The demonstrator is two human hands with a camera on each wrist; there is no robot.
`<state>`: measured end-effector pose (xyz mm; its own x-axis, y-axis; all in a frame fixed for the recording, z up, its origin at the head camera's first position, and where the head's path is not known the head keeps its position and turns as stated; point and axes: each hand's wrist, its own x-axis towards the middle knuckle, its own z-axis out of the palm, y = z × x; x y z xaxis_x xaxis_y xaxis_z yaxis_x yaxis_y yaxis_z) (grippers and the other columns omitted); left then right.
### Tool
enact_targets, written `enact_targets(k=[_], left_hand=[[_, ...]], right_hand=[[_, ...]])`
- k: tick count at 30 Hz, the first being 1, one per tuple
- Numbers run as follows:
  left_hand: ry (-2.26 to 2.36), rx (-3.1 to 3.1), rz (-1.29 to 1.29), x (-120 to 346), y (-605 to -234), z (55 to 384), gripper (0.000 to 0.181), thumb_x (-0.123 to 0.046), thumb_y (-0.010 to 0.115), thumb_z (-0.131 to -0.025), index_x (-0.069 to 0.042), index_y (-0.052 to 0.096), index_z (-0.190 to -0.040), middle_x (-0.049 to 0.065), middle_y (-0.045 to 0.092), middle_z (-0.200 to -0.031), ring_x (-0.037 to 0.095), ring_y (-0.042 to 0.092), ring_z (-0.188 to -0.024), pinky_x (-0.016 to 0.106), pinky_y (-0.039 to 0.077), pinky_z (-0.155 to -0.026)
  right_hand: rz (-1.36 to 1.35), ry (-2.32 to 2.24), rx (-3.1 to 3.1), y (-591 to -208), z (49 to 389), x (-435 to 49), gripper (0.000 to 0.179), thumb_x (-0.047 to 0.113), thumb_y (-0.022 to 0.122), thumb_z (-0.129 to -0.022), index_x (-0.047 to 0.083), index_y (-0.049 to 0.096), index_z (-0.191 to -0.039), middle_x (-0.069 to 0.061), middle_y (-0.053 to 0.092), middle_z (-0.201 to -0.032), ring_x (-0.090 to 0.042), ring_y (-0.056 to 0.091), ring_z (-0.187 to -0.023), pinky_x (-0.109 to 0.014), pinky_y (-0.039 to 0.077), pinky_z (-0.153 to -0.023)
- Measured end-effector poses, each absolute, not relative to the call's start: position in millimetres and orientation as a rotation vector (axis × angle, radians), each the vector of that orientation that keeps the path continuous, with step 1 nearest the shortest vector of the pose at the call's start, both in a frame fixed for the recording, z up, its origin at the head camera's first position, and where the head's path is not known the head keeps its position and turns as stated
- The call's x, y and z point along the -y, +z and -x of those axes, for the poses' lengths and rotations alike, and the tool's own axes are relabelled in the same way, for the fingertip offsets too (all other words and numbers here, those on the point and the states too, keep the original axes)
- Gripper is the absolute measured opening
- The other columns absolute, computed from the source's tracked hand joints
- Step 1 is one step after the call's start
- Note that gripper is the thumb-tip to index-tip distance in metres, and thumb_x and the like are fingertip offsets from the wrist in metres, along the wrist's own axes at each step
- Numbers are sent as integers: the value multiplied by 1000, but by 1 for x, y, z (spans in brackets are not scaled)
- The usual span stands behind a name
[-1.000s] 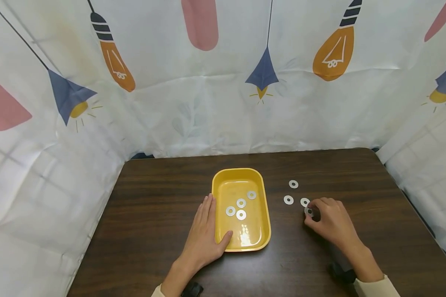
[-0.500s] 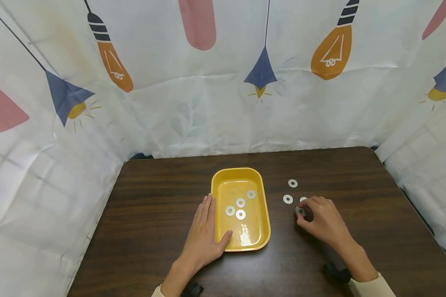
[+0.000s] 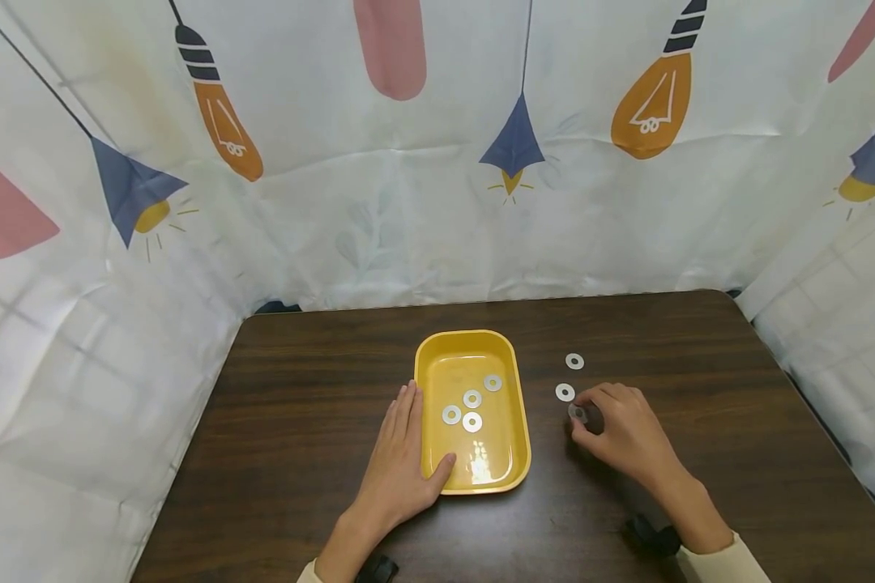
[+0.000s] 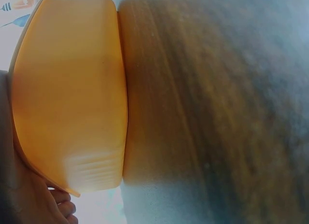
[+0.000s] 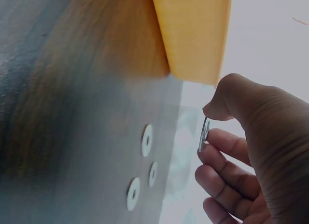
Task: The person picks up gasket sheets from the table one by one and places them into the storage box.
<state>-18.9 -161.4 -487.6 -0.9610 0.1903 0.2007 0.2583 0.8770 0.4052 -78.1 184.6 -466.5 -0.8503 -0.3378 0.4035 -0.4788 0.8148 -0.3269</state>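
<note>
A yellow tray (image 3: 474,483) stands on the table with several flat white washers (image 3: 471,422) lying inside. My left hand (image 3: 401,465) rests against its left side, fingers straight along the outer wall and thumb over the near-left rim. To the right of the tray, my right hand (image 3: 630,437) pinches a washer (image 5: 203,133) between thumb and fingertips, just off the table. Two washers show on the table in the head view, one farther back (image 3: 574,361) and one near the fingertips (image 3: 565,393). The right wrist view shows a third table washer (image 5: 133,194), hidden in the head view.
The dark wooden table (image 3: 321,389) has a white curtain (image 3: 299,227) with lamp prints behind it and along both sides. The tray's tall side wall (image 4: 72,93) fills much of the left wrist view. Dark wrist-worn devices (image 3: 652,534) sit under the forearms.
My right hand has moved left toward the tray, carrying the pinched washer and covering one washer on the table. The left hand and tray stay in place.
</note>
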Motion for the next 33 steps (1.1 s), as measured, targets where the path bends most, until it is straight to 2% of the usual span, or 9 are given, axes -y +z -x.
enact_targets(k=[3, 6, 27, 33], left_hand=[[-652, 2894, 349, 162, -488, 19, 104, -48, 72, -90, 2, 22, -167, 17, 20, -178, 32, 22, -165, 45, 22, -134], [-655, 2906, 348, 162, -488, 19, 104, -48, 70, -91, 2, 20, -167, 16, 18, -178, 32, 20, -166, 50, 25, -133], [-652, 2896, 355, 162, -488, 19, 105, -48, 71, -90, 1, 19, -168, 17, 19, -178, 31, 20, -166, 47, 22, -132], [-650, 2881, 359, 162, -489, 19, 105, -48, 72, -90, 2, 21, -167, 16, 20, -178, 31, 22, -166, 45, 21, -132]], right_hand=[[-653, 599, 2643, -464, 80, -182, 20, 14, 87, -74, 12, 76, -91, 0, 74, -87, -20, 67, -83, -51, 55, -84], [-682, 593, 2624, -460, 81, -179, 21, 14, 86, -74, 12, 76, -92, 1, 74, -87, -19, 66, -82, -51, 55, -84], [-799, 606, 2627, -441, 92, -158, 20, 18, 86, -77, 12, 76, -93, 0, 75, -91, -21, 69, -89, -51, 58, -89], [-839, 595, 2636, -436, 95, -149, 21, 19, 86, -78, 11, 77, -95, 0, 76, -93, -18, 68, -86, -50, 58, -91]])
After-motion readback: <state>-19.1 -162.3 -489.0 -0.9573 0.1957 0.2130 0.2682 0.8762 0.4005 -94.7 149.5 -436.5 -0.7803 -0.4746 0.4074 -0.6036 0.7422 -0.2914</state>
